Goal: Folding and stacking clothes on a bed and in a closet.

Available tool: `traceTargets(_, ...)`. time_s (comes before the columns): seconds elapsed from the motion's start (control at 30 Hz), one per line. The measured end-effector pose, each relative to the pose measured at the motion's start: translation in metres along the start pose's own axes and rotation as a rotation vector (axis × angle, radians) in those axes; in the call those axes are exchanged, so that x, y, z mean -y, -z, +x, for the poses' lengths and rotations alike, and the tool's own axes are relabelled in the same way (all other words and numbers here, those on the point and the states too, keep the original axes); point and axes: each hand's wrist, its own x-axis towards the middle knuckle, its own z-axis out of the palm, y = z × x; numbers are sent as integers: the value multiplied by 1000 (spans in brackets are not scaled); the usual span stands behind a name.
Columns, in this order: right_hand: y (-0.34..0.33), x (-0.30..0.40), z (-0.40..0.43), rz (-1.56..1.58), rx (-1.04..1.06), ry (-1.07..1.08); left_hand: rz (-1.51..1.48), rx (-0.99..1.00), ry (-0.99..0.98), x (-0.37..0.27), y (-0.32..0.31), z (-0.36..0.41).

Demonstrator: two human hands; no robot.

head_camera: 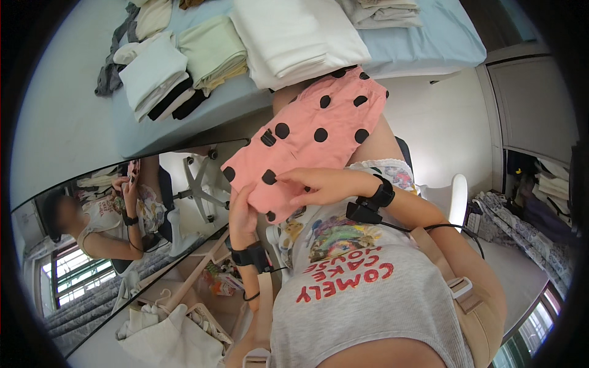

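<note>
Pink cotton shorts or trousers with black polka dots [301,138] lie across my lap and thighs, their elastic waist end away from me. My left hand [243,209] grips the near left corner of the cloth, thumb on top and fingers underneath. On the near end of the same cloth rests my right hand [324,184], its thumb and index finger spread apart. Just beyond the garment, a thick folded white cloth [299,37] sits at the bed's edge.
A bed with a light blue sheet [428,48] carries folded stacks, among them white garments [154,69] and pale green cloth [211,46]. At left, a mirror [193,184] reflects me. A clothes rack [198,262] with hung white clothing [175,338] stands lower left. White chair armrest [459,198] at right.
</note>
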Motion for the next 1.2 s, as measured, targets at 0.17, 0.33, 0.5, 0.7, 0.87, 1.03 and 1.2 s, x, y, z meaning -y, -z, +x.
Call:
traceTargets(0.17, 3, 26, -5, -137, -30, -207, 138, 109, -74, -1, -51, -11)
traceTargets(0.33, 3, 24, -10, 104, -296, -170, 131, 315, -51, -1, -83, -2)
traceTargets(0.5, 6, -11, -15, 87, -383, -87, 396, 518, -92, -14, -33, 33)
traceTargets(0.7, 21, 14, -17, -84, -154, -60, 736, 285, -522, -21, -32, 73)
traceTargets(0.87, 39, 40, -28, -145, 23, -62, 725, 892, -101, -41, -67, 72)
traceTargets(1.03, 68, 61, -52, -196, 189, -162, 1035, 1184, 62, -60, -95, 70)
traceTargets(1.2, 100, 114, -85, -156, 152, -87, 823, 1069, 18, -68, -109, 50)
